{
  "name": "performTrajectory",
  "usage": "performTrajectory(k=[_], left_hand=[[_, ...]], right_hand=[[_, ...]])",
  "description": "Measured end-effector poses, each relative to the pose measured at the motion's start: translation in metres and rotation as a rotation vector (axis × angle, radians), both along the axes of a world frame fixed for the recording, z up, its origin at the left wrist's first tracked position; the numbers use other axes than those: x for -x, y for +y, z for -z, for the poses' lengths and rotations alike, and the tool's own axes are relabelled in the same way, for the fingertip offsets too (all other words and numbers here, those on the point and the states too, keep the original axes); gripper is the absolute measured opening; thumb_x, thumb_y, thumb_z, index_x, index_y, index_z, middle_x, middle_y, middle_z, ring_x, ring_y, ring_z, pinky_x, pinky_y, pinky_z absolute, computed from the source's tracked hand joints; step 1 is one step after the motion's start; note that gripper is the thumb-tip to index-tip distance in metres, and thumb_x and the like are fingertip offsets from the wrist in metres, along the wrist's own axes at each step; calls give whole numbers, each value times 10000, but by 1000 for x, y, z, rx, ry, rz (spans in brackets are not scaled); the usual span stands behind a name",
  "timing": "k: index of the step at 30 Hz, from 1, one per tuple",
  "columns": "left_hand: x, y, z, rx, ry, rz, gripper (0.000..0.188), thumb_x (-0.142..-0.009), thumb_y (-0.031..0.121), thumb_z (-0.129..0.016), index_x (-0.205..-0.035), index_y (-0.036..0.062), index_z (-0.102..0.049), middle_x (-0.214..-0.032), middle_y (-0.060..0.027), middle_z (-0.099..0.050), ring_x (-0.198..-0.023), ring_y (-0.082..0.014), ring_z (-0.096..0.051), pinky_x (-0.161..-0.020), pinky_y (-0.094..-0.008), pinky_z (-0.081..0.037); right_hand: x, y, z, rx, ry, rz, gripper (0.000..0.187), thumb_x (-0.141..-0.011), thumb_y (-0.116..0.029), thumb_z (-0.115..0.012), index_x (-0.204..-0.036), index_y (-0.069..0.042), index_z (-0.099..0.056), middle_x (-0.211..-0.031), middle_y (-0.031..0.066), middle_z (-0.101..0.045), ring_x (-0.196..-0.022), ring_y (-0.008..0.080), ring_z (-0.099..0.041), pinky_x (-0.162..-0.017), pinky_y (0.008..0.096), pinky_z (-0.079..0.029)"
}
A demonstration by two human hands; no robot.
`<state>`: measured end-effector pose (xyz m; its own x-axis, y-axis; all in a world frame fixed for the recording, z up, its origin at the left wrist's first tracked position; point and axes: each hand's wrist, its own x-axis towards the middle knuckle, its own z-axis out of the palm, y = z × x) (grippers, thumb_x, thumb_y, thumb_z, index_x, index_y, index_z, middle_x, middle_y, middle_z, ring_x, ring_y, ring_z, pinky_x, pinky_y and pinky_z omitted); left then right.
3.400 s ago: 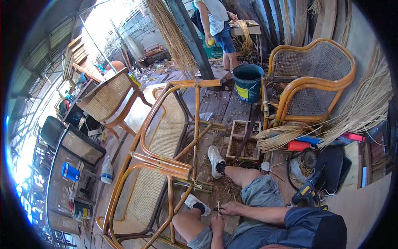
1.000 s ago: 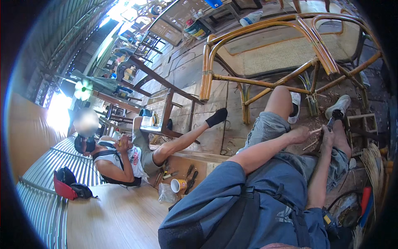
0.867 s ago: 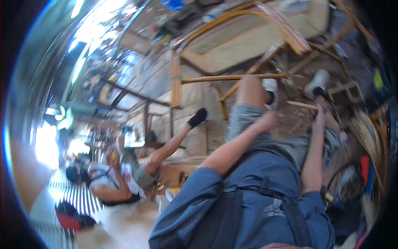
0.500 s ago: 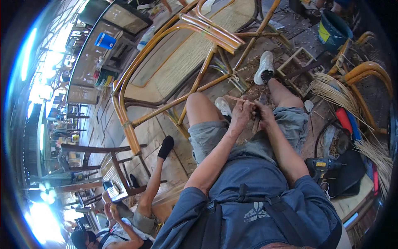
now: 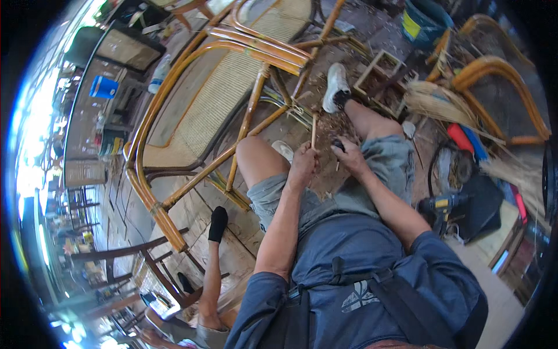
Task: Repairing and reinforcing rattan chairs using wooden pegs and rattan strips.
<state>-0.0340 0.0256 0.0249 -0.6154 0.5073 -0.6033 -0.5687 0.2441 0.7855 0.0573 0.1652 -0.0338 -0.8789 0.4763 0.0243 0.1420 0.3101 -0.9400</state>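
Over my lap, my left hand (image 5: 303, 166) is closed around a thin, pale wooden stick (image 5: 314, 129), which points away from me. Just to its right, my right hand (image 5: 350, 157) grips a small dark-handled tool (image 5: 337, 143); most of the tool is hidden by the fingers, so its kind is unclear. A narrow gap separates the two hands. Beyond them, wood shavings (image 5: 321, 100) litter the floor between my legs.
A rattan frame (image 5: 256, 110) with a woven panel stands ahead to the left. At right lie a bundle of cane strips (image 5: 436, 100), a cordless drill (image 5: 444, 203) and a curved rattan piece (image 5: 494, 72). A dark bucket (image 5: 427, 23) stands farther off. Another person's leg (image 5: 210, 273) extends at lower left.
My hands have moved apart. The stick has swung from pointing left to pointing away from me. The whole view has shifted, so the surroundings sit farther left.
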Motion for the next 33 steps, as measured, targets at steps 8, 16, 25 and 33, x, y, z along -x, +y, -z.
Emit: performTrajectory(k=[8,16,25,33], left_hand=[[-7,-3,2,18,10,61,201,-899,150,-437,-1056,40,-496,-682,-14,-511,-494,-88,-449,-420,-214,-375],[-12,-12,16,223,506,337,284,-872,110,-391,-1083,3,-550,-620,31,-432,-506,-37,-382,-438,-192,-304],[-12,-23,44,165,397,195,285,-906,149,-431,-1104,-19,-548,-611,33,-453,-502,-60,-397,-448,-214,-328],[-17,-21,17,178,117,154,319,-900,155,-425,-1166,2,-514,-667,0,-513,-492,-52,-446,-431,-203,-355]], right_hand=[[3,-12,-15,-12,-162,-76,363,-863,-355,-475,-970,-18,-554,-919,227,-585,-898,385,-560,-748,429,-437],[19,-8,-3,-227,-306,-183,340,-880,-373,-446,-880,-57,-573,-808,212,-605,-806,408,-577,-650,476,-455],[21,-11,4,-162,-346,-249,436,-852,-454,-473,-869,-29,-568,-843,240,-594,-793,420,-571,-645,475,-451],[30,27,9,256,-277,109,396,-790,-420,-586,-859,-34,-635,-630,128,-580,-597,220,-567,-593,341,-442]])
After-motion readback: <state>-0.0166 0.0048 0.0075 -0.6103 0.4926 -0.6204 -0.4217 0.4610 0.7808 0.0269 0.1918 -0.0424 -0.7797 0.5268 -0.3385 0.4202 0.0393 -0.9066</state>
